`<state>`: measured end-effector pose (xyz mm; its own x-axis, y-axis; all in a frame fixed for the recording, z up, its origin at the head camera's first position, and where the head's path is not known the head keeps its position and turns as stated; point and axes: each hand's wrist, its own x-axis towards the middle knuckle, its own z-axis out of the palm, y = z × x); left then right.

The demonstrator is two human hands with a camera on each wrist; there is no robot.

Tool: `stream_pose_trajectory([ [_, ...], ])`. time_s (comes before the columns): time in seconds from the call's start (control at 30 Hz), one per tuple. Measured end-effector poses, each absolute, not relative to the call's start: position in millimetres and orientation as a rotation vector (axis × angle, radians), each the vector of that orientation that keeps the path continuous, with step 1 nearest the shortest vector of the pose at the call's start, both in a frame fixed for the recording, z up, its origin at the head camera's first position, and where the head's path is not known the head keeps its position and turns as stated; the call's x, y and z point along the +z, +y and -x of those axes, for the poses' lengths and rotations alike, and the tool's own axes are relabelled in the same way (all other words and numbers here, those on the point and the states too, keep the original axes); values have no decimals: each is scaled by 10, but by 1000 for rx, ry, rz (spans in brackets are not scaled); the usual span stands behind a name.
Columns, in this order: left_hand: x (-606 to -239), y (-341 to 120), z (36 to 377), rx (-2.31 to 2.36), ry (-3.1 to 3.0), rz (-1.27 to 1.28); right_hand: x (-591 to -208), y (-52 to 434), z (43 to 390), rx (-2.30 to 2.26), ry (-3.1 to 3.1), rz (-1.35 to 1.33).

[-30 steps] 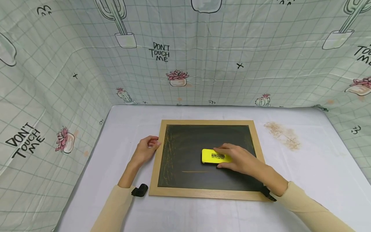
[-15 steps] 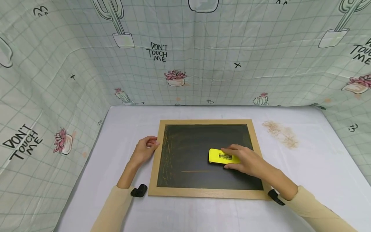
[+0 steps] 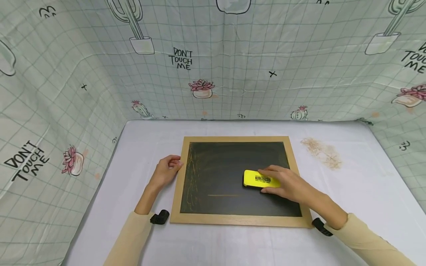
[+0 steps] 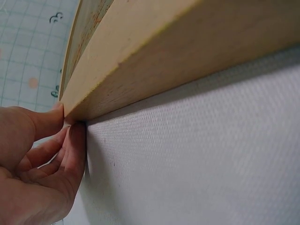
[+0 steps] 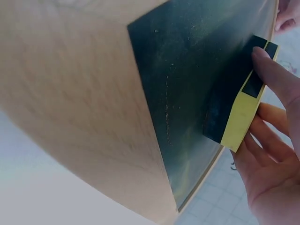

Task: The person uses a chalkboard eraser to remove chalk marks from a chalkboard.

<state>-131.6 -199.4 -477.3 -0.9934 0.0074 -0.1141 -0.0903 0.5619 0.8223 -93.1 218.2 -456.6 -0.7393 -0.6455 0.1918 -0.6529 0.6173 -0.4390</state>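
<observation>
A chalkboard (image 3: 219,173) with a wooden frame lies on the white table. Yellowish chalk traces run down its left side, and a thin horizontal line (image 3: 222,195) marks the lower middle. My right hand (image 3: 287,184) grips a yellow and black board eraser (image 3: 253,178), thumb on one long side and fingers on the other; it sits on the right half of the board. At the board's left edge, my left hand (image 3: 165,171) pinches the wooden frame (image 4: 122,61): in the left wrist view the thumb touches the frame and curled fingers lie at its lower edge.
Brownish dust (image 3: 321,153) is scattered on the white tablecloth (image 3: 229,244) right of the board. A grid-patterned curtain (image 3: 239,62) with cactus drawings hangs behind the table and on both sides.
My right hand has slid the eraser to the right across the board. My left hand keeps its place on the frame; the head view has shifted slightly.
</observation>
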Motion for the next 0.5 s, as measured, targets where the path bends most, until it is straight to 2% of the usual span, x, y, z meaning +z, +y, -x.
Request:
stream_pose_trajectory([
  [0.5, -4757, -1988, 1306, 1421, 2683, 66, -4470, 2210, 769, 748, -2852, -1106],
])
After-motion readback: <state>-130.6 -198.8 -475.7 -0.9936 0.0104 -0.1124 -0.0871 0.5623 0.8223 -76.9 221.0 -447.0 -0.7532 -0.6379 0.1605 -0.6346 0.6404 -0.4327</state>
